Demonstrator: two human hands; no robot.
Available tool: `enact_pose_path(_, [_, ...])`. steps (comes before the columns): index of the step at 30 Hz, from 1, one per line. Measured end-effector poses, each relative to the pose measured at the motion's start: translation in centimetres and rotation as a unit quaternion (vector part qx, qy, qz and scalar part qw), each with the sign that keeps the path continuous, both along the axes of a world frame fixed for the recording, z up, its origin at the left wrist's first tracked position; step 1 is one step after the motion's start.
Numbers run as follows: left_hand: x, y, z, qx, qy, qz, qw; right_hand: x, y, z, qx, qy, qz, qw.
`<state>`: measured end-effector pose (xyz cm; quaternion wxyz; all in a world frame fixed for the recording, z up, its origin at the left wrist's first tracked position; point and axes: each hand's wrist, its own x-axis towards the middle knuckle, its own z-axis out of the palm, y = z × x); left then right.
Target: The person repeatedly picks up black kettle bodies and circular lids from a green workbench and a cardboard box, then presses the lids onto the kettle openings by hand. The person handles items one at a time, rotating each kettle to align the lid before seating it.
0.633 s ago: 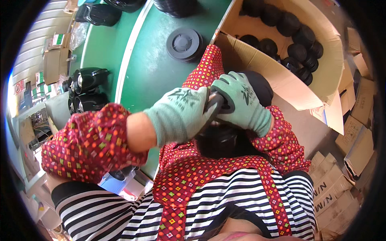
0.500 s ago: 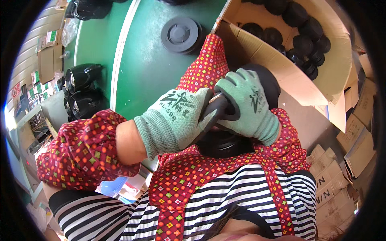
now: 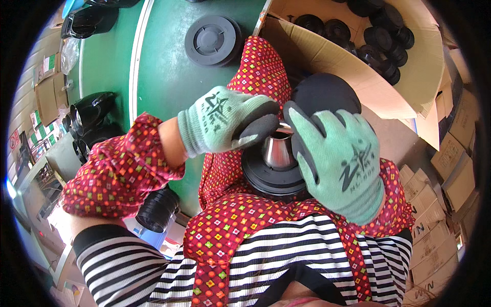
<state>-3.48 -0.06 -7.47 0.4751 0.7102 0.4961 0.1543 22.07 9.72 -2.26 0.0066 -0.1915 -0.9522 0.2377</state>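
gloved fingers (image 3: 306,125) beside metal cone (image 3: 279,153)

Brown ctns (image 3: 460,123) at far R, clr plastic bag (image 3: 70,55) by grn tbl (image 3: 169,77).

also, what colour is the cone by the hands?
Shiny silver: the cone sits on a dark round base. Shows best in the head view.

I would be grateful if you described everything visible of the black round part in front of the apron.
The black round part looks like hard plastic, with a matte stepped rim facing up. A shiny silver cone rises from its middle, narrowing upward. It sits close to the red patterned apron. The right hand hides part of its right side; the left hand is near the cone's top. Its underside is hidden.
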Motion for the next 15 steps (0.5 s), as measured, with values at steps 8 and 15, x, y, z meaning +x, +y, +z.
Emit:
enact_pose_path(8, [0.5, 2.4, -3.5, 0.117, -0.031, -0.011, 0.993, 0.0, -1.6, 2.1, 0.022, -0.118, -0.071, 0.99])
enact_pose_path(15, [1.6, 1.7, -0.9, 0.221, 0.011, 0.067, 0.973, 1.0, -0.6, 0.0, 0.045, 0.057, -0.078, 0.994])
